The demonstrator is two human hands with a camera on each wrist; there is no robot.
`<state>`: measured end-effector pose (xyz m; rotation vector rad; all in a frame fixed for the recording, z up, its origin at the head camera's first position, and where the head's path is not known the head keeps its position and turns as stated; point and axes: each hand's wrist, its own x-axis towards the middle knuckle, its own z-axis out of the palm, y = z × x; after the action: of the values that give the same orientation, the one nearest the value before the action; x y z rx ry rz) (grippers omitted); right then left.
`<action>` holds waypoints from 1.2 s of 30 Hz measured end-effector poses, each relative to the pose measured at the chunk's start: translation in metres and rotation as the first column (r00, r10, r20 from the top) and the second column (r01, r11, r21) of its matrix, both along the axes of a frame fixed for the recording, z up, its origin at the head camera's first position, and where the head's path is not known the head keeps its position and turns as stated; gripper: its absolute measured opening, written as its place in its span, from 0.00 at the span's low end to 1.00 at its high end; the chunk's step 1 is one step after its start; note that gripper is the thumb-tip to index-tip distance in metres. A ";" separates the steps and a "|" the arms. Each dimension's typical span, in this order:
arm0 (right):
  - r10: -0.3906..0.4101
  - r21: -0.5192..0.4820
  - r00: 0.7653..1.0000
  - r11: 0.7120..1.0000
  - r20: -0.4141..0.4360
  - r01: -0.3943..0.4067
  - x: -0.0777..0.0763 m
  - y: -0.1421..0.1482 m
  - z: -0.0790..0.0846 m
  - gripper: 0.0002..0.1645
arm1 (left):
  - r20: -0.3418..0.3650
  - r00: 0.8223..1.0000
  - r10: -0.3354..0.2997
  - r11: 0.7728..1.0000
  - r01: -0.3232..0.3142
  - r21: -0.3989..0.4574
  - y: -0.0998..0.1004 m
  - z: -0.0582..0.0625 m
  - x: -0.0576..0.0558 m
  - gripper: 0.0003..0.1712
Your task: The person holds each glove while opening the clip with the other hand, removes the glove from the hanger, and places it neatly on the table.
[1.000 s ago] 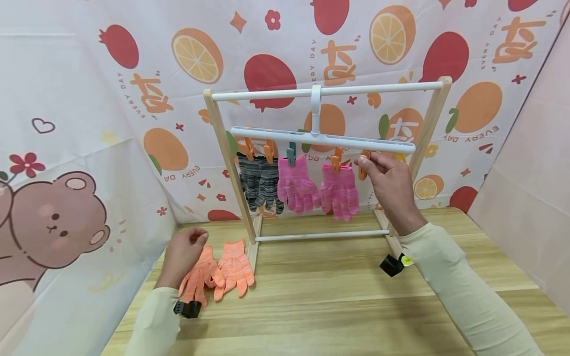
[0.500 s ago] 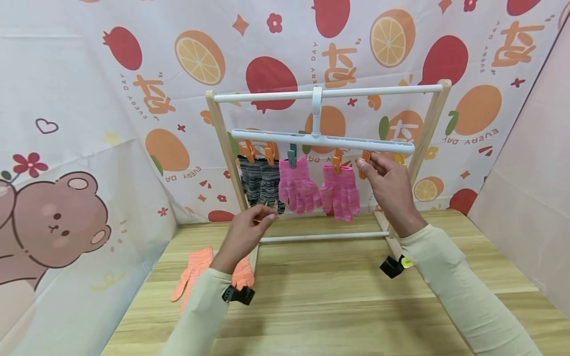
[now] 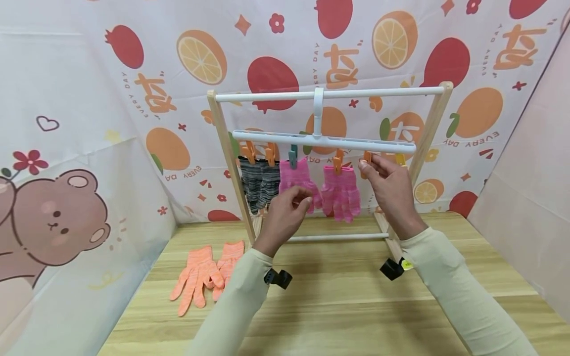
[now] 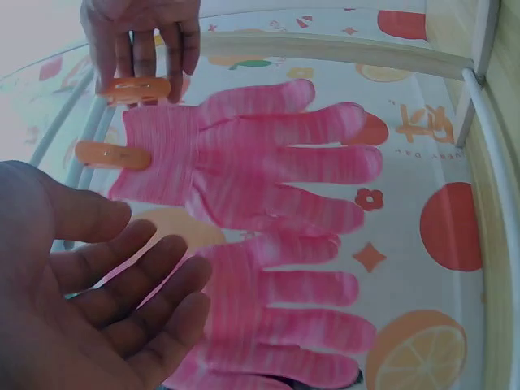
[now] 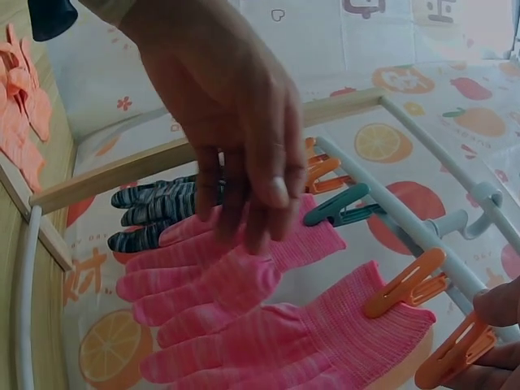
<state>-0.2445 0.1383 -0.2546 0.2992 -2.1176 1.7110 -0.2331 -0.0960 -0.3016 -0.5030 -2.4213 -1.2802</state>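
Note:
My right hand (image 3: 394, 193) pinches an orange clothespin (image 3: 367, 163) under the right part of a pale hanger (image 3: 285, 137), just beside the right pink glove (image 3: 340, 195). That glove hangs by its cuff from another orange clothespin (image 3: 338, 163). My left hand (image 3: 284, 213) is in front of the left pink glove (image 3: 294, 173), partly hiding it; a green clothespin (image 3: 293, 157) grips that glove's cuff. In the left wrist view, the fingers of the left hand (image 4: 122, 292) are loosely bent with nothing in them. A grey-and-black striped pair of gloves (image 3: 260, 180) hangs at left from two orange clothespins.
The hanger hooks over the top bar (image 3: 378, 92) of a wooden rack, whose left post (image 3: 229, 158) stands near the left forearm. Two orange gloves (image 3: 198, 269) lie on the wooden table (image 3: 356, 306) at left. A yellow clothespin (image 3: 400, 159) shows behind the right hand.
My left hand has moved right and up, from over the orange gloves to the left pink glove, empty. My right hand has stayed at its clothespin.

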 end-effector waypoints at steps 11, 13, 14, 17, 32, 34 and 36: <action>0.016 0.045 1.000 0.999 -0.006 -0.015 -0.003 0.004 -0.009 0.33 | 0.029 0.998 0.048 0.999 -0.049 0.019 0.024 0.002 -0.013 0.15; 0.015 0.048 1.000 0.999 -0.018 -0.014 -0.004 0.005 -0.011 0.32 | 0.029 0.998 0.056 0.998 -0.057 0.019 0.027 0.002 -0.014 0.15; 0.014 0.048 1.000 0.999 -0.025 -0.013 -0.005 0.005 -0.011 0.31 | 0.028 0.998 0.058 0.998 -0.059 0.017 0.029 0.003 -0.015 0.15; 0.007 0.049 0.999 0.999 -0.032 -0.005 -0.007 0.005 -0.012 0.30 | 0.027 0.998 0.052 0.999 -0.052 0.014 0.034 0.005 -0.019 0.17; 0.020 0.083 0.999 0.996 0.026 -0.022 -0.010 0.008 -0.020 0.29 | 0.017 0.998 0.060 0.998 -0.060 -0.012 0.048 0.008 -0.032 0.16; 0.022 0.104 0.999 0.994 0.037 -0.026 -0.010 0.008 -0.020 0.29 | 0.033 0.998 0.057 0.998 -0.058 0.013 0.050 0.009 -0.032 0.13; 0.019 0.124 0.999 0.992 0.044 -0.024 -0.011 0.009 -0.021 0.30 | 0.054 0.997 0.048 0.998 -0.050 0.039 0.050 0.010 -0.032 0.11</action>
<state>-0.2550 0.1471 -0.2759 0.3247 -2.2647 1.6132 -0.2653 -0.0456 -0.2920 -0.4006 -2.4294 -1.3348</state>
